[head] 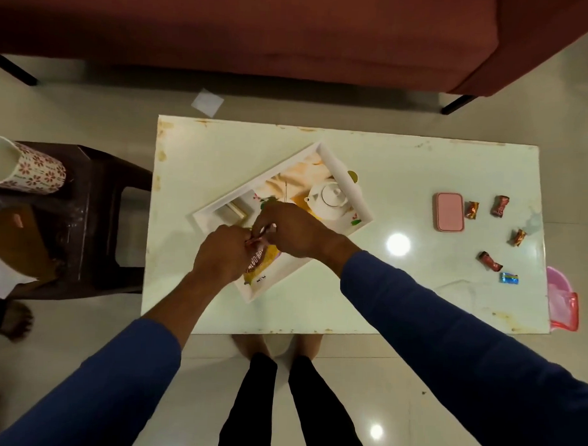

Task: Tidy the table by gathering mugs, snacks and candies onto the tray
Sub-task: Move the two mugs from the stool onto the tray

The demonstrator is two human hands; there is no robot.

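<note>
This is a living room in a home. A big red sofa point(246, 31) stands on thin black legs by a low white table point(421, 167). The floor point(90, 105) is shiny tile. A dark stool point(100, 196) holds a flowered mug point(31, 170). Candies point(500, 206) and a tray point(338, 167) with a teapot picture lie on the table.

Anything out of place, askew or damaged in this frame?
The tray sits rotated diagonally on the table, whose edges show brownish stains and chipping. A white paper scrap lies on the floor beyond the table. Five wrapped candies remain scattered at its right end, beside a pink case.
</note>
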